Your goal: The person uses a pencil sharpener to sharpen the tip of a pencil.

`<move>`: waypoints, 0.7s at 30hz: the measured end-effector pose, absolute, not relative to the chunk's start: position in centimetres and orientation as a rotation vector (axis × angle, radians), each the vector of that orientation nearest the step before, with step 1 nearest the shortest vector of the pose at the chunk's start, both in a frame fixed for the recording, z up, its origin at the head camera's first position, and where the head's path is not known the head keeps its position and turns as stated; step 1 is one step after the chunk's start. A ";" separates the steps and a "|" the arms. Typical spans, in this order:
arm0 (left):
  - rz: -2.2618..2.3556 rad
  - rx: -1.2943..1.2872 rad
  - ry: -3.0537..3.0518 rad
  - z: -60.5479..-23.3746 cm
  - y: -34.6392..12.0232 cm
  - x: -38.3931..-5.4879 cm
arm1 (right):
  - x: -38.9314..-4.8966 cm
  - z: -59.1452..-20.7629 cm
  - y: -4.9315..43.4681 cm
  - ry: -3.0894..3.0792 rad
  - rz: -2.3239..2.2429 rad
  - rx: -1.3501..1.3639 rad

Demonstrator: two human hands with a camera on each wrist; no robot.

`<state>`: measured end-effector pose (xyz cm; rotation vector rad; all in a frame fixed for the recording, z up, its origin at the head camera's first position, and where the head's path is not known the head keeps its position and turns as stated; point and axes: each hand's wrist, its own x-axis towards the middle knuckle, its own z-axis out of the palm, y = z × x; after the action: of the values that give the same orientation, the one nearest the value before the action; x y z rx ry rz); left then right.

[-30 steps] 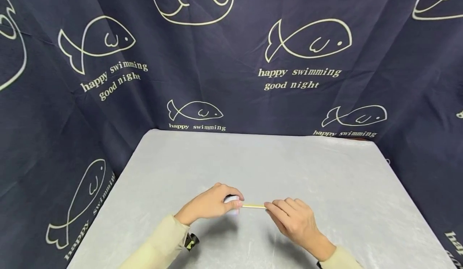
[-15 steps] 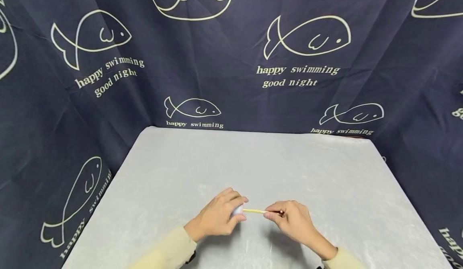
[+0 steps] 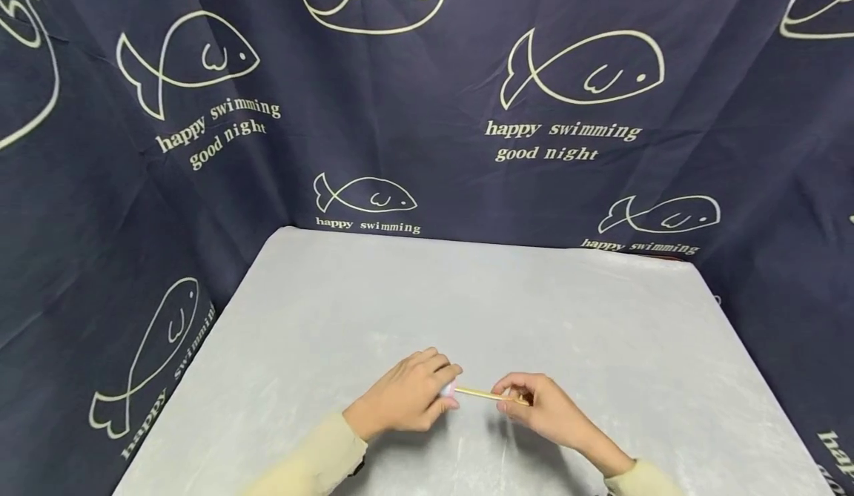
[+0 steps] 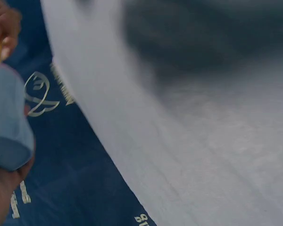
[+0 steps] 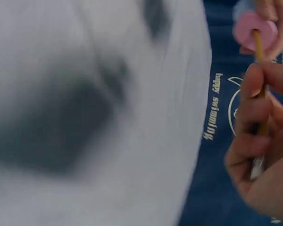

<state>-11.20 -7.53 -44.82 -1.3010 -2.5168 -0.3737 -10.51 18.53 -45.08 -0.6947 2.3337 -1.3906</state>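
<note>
My left hand (image 3: pixel 410 396) grips a light-blue pencil sharpener (image 4: pixel 7 113) with a round pink face (image 5: pixel 243 33), held sideways over the table. A yellow pencil (image 3: pixel 475 391) has its front end in the hole of that pink face, so its tip is hidden. My right hand (image 3: pixel 547 411) pinches the pencil between thumb and fingers, a short way from the sharpener. In the right wrist view the pencil's pale rear end (image 5: pixel 257 168) shows under the curled fingers (image 5: pixel 252 113). Most of the sharpener is covered by the left hand in the head view.
A table with a light grey cover (image 3: pixel 427 296) lies beneath both hands, which cast shadows on it. Dark blue curtains (image 3: pixel 427 110) with fish drawings and lettering hang behind the table and at its sides.
My right hand has turned and shifted its fingers along the pencil, baring a little more of it. Both hands have moved slightly right in the head view; the sharpener has tilted in my left hand.
</note>
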 end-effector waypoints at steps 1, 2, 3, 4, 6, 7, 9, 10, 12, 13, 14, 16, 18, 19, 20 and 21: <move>-0.439 -1.289 -2.572 -44.6 -7.7 -11.4 | -10.4 -45.0 18.4 2.437 -1.354 -0.763; -0.503 -1.271 -2.631 -44.3 -7.9 -11.5 | -10.3 -45.1 18.2 2.563 -1.309 -0.847; -0.568 -1.253 -2.695 -44.0 -8.0 -11.7 | -10.3 -45.2 18.1 2.694 -1.257 -0.927; -0.630 -1.227 -2.758 -43.7 -8.2 -11.9 | -10.2 -45.3 17.9 2.829 -1.212 -1.012; -0.774 -1.176 -2.871 -43.2 -8.4 -12.4 | -10.4 -45.6 17.7 3.047 -1.143 -1.204; -0.852 -1.154 -2.922 -42.9 -8.5 -12.6 | -10.5 -45.8 17.6 3.136 -1.106 -1.291; -1.016 -1.119 -2.998 -42.6 -8.7 -13.1 | -10.8 -46.0 17.5 3.277 -1.025 -1.462; -1.096 -1.110 -3.017 -42.5 -8.8 -13.3 | -10.9 -46.1 17.4 3.321 -0.991 -1.545; -1.248 -1.101 -3.040 -42.3 -9.0 -13.7 | -11.1 -45.9 17.3 3.392 -0.907 -1.687; -1.314 -1.105 -3.043 -42.2 -9.1 -13.8 | -11.2 -45.7 17.2 3.427 -0.869 -1.754; -1.362 -1.112 -3.038 -42.1 -9.2 -13.9 | -11.3 -45.5 17.1 3.451 -0.843 -1.829; -1.442 -1.125 -3.028 -41.9 -9.2 -14.0 | -11.4 -44.9 17.0 3.476 -0.807 -1.962; -1.511 -1.138 -3.022 -41.7 -9.2 -14.1 | -11.6 -44.4 16.8 3.498 -0.772 -2.093; -1.539 -1.144 -3.019 -41.6 -9.2 -14.1 | -11.7 -44.2 16.7 3.510 -0.766 -2.150; -1.562 -1.143 -3.015 -41.4 -9.1 -14.1 | -11.7 -44.0 16.6 3.521 -0.778 -2.193; -1.562 -1.158 -3.003 -41.4 -9.0 -14.0 | -11.7 -43.9 16.5 3.529 -0.802 -2.220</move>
<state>-14.02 -9.01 -41.35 -1.1580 -3.0032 -1.5619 -11.75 16.47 -43.93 -2.2200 3.5289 -0.8023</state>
